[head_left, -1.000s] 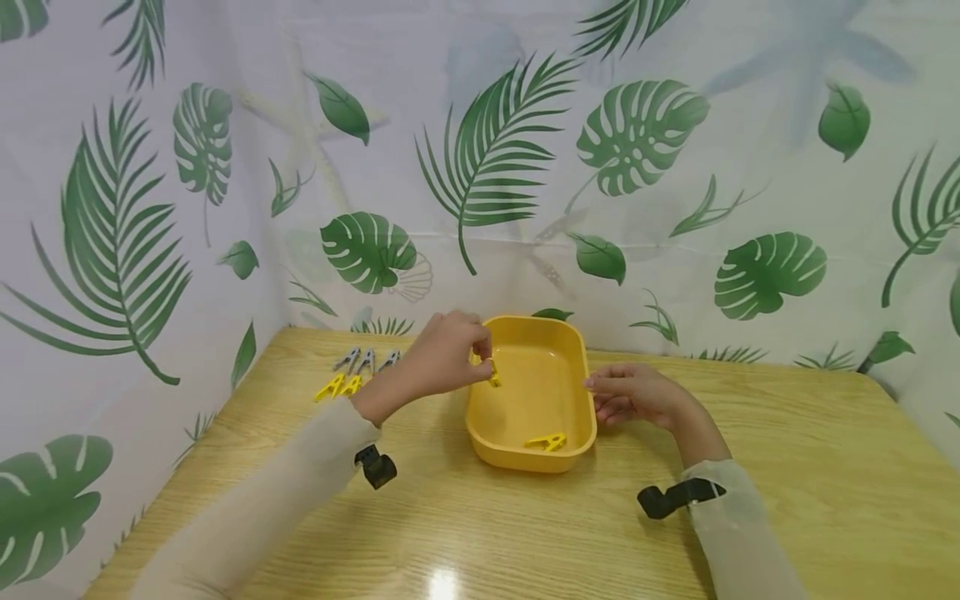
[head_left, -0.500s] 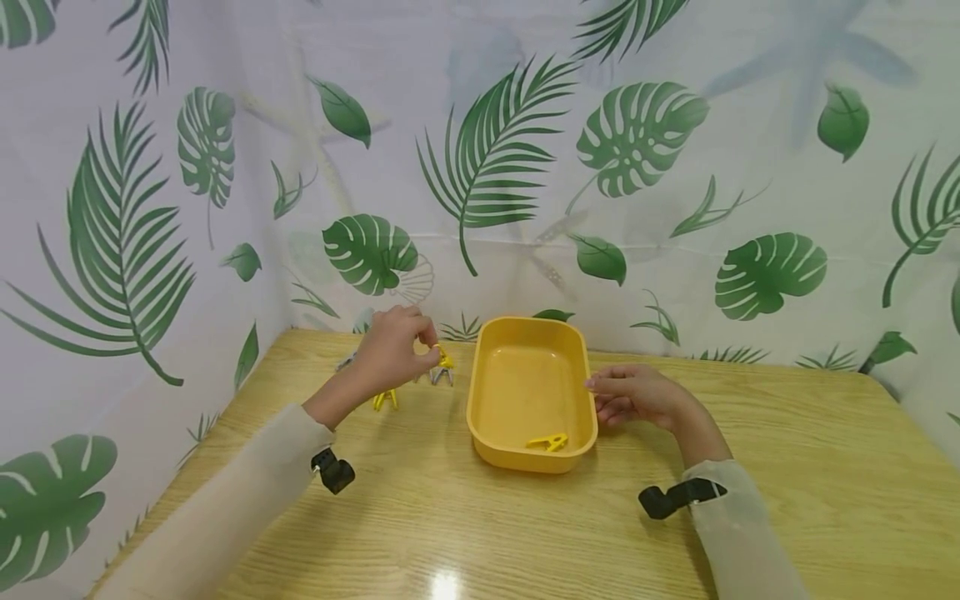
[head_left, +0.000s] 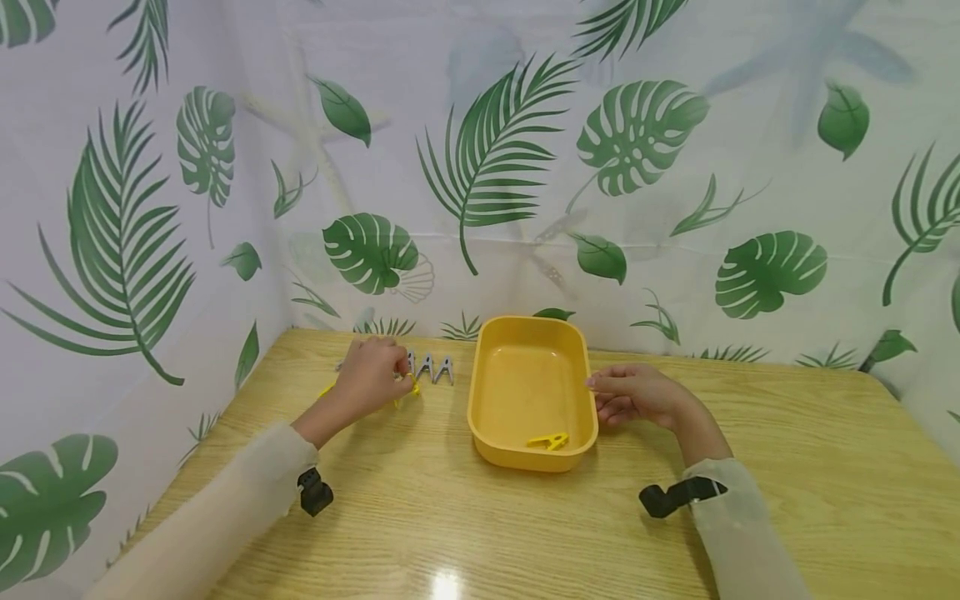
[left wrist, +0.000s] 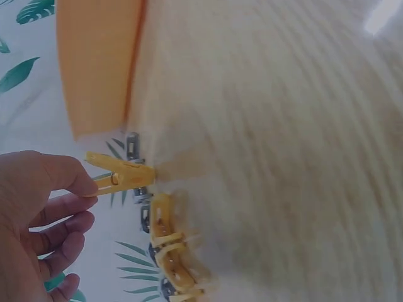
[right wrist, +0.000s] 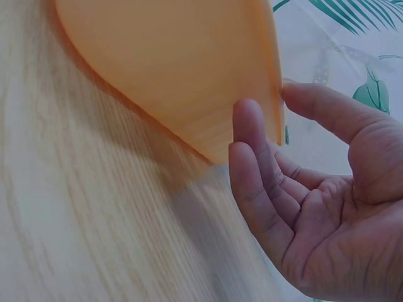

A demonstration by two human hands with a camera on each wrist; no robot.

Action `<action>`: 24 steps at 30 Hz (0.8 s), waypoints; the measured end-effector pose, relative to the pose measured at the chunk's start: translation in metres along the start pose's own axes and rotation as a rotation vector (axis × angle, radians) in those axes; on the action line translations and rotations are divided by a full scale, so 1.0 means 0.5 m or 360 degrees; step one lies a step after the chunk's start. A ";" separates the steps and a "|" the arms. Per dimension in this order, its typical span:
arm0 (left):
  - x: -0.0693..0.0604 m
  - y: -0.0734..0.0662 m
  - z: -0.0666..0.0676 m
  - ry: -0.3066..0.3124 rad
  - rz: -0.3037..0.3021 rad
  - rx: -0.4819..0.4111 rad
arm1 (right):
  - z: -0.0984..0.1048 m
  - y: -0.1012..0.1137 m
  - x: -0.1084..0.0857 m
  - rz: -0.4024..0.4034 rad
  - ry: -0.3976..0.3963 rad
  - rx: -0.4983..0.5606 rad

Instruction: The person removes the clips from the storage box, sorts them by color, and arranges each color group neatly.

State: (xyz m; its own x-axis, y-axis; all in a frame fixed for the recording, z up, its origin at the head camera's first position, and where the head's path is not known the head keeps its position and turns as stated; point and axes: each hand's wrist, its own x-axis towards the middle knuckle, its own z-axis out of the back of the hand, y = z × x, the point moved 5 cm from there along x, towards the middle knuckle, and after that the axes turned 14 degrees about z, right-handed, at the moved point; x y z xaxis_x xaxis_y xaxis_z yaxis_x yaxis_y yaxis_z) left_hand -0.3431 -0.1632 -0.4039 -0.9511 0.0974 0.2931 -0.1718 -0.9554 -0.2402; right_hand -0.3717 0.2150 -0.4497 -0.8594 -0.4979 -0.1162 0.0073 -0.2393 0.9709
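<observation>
My left hand [head_left: 369,377] pinches a yellow clothespin [left wrist: 123,177] by one handle between thumb and forefinger, its other fingers loosely bent. The pin's nose end stands close to the tabletop, in front of a row of grey clothespins [head_left: 425,367]. More yellow clothespins [left wrist: 162,215] stand in a line beside it, partly hidden by the hand in the head view. The yellow tub [head_left: 525,459] has one yellow clothespin [head_left: 550,442] lying near its front end. At the tub's right side, my right hand [head_left: 637,395] touches the rim with the thumb, fingers loosely bent beside the outer wall.
The wooden table [head_left: 465,533] runs back to a leaf-printed cloth [head_left: 510,250], which also hangs along the left side. The tub stands near the table's back edge, right of the clothespin row. Each wrist carries a small black camera [head_left: 315,492].
My left hand has moved left from over the tub with the yellow clothespin, then down toward the table beside the clothespin row. The right hand and tub have stayed in place.
</observation>
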 end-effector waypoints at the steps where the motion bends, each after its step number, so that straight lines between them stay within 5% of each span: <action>1: -0.001 0.004 -0.005 0.0012 0.0014 0.0013 | 0.000 0.000 0.000 -0.0001 -0.0001 0.0002; 17: -0.021 0.026 -0.036 0.0196 0.0180 0.0212 | 0.000 -0.001 0.002 -0.0017 -0.0012 -0.0005; 24: -0.026 0.024 -0.047 0.0198 0.0143 0.0166 | 0.004 -0.005 0.003 -0.0027 -0.0037 -0.0022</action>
State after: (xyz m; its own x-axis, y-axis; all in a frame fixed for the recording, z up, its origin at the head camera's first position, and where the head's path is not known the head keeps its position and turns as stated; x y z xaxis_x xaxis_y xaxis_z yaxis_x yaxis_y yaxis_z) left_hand -0.3387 -0.1692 -0.4323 -0.9870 0.0377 0.1563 -0.0631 -0.9849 -0.1611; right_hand -0.3742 0.2166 -0.4520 -0.8712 -0.4741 -0.1274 -0.0004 -0.2589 0.9659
